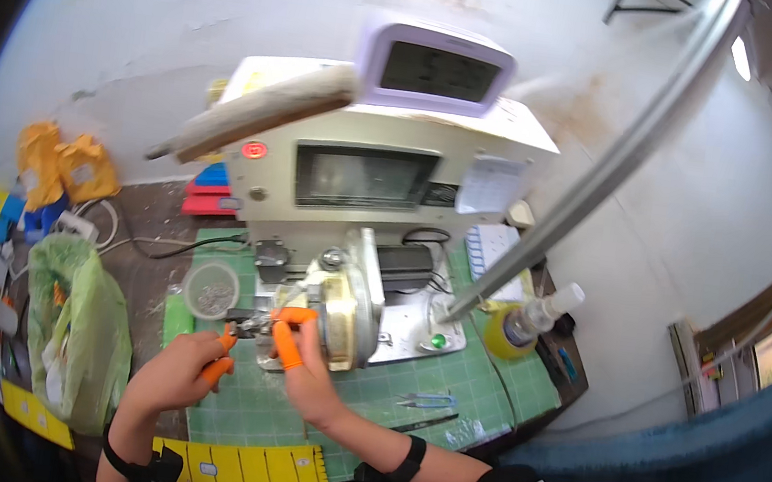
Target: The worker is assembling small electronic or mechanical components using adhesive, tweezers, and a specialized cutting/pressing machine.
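Observation:
Both my hands are at the front of a small bench machine with a pale gold and grey wheel point(340, 322). My left hand point(172, 374), with orange finger cots, has its fingers curled beside a small dark metal fitting point(245, 325) to the left of the wheel. What those fingers hold, if anything, is too small to make out. My right hand point(309, 381) also wears orange cots; its thumb and forefinger bend together over the fitting, close to the wheel's left side. Anything between these fingertips is hidden.
A clear tub point(210, 290) of small pieces stands left of the machine, beyond a green plastic bag point(75, 338). Blue snips point(426, 400) lie on the green mat point(387, 390). A spray bottle point(520, 325) and slanting metal pole point(596, 180) are right; a yellow strip point(252, 468) lines the front.

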